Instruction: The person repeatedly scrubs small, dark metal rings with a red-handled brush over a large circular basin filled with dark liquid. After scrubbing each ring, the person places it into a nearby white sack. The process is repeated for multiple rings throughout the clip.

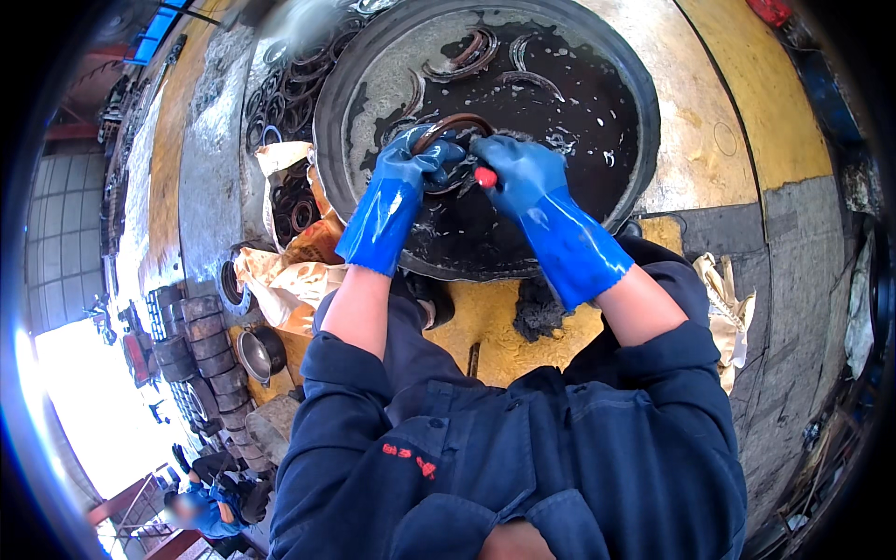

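Note:
Both my hands wear blue rubber gloves and work over a wide round basin (644, 140) of dark liquid. My left hand (409, 161) is closed on a brown ring (464, 119), which stands up out of its fingers and arcs over toward the right hand. My right hand (523, 173) is closed around a tool with a red handle end (485, 176); the rest of the tool is hidden by the glove. Its fingers are close to the ring's right side. More curved ring pieces (467, 58) lie partly sunk in the liquid, with pale foam along the basin's left side.
Left of the basin lie many dark rings (289, 103) and a torn paper sack (289, 275). A metal pot (261, 353) and stacked dark cylinders (210, 341) are farther left. Another crumpled sack (728, 313) is at my right. A person (215, 509) is at lower left.

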{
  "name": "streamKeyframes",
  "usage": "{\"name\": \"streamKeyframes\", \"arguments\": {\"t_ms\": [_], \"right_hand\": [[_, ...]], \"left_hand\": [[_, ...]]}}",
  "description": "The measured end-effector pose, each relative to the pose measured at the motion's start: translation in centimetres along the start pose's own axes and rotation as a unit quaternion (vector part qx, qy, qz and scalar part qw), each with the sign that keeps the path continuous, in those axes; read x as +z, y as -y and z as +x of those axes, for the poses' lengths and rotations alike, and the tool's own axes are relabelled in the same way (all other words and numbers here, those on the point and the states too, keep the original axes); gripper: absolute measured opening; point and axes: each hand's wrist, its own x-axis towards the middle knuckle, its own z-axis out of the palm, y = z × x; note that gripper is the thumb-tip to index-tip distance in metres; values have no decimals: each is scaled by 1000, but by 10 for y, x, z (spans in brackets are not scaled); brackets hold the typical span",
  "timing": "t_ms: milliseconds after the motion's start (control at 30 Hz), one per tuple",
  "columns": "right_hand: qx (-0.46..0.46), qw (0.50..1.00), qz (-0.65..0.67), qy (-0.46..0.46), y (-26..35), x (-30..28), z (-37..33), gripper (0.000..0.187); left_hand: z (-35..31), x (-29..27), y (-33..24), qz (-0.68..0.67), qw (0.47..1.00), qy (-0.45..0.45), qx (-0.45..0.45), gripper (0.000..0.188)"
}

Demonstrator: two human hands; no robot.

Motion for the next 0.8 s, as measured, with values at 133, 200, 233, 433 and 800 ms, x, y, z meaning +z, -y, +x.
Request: {"name": "streamKeyframes", "arguments": {"t_ms": [133, 200, 233, 433, 800], "right_hand": [[-46, 998, -48, -1, 14, -15, 1, 36], [8, 998, 33, -46, 5, -3, -1, 30], [37, 994, 74, -69, -2, 7, -2, 27], [329, 853, 381, 141, -38, 37, 12, 28], [312, 830, 461, 21, -58, 16, 9, 38]], "left_hand": [[0, -4, 5, -24, 1000, -1, 13, 27], [1, -8, 5, 15, 1000, 22, 16, 26], [0, -7, 3, 18, 1000, 17, 9, 26], [-9, 1, -4, -28, 1000, 4, 1, 26], [15, -24, 10, -159, 982, -71, 74, 34]]}}
